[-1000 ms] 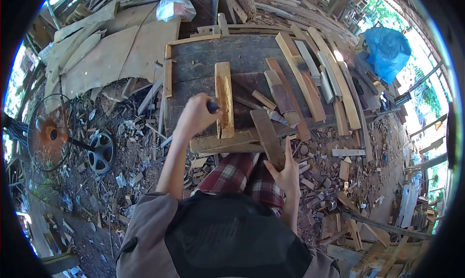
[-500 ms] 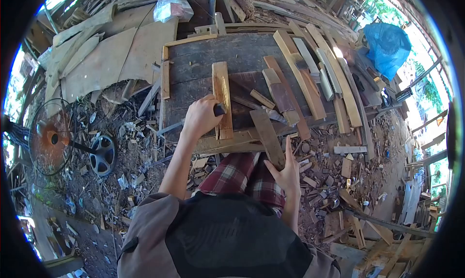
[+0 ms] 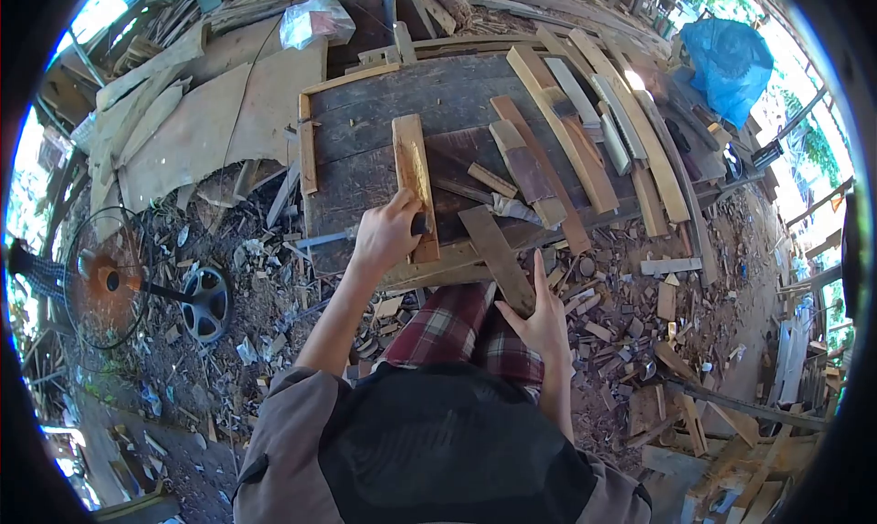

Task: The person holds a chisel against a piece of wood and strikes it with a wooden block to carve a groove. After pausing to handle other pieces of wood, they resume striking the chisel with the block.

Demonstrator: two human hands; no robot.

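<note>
My left hand (image 3: 385, 232) is closed around a dark tool handle (image 3: 419, 223) and rests against the near end of a light upright wood strip (image 3: 413, 177) lying on the dark wooden workbench (image 3: 384, 104). The tool's working end is hidden behind the hand. My right hand (image 3: 541, 318) grips the near end of a brown plank (image 3: 493, 254) that slants off the bench's front edge above my plaid-clad knee.
Several long planks (image 3: 585, 131) and short offcuts lie across the bench's right half. A blue tarp bundle (image 3: 731, 63) sits far right, a plastic bag (image 3: 315, 20) at the back. A floor fan (image 3: 119, 277) stands left amid wood scraps on the dirt.
My left hand has dropped toward me along the light strip, from mid-strip to its near end, with the tool. The right hand stays on the brown plank.
</note>
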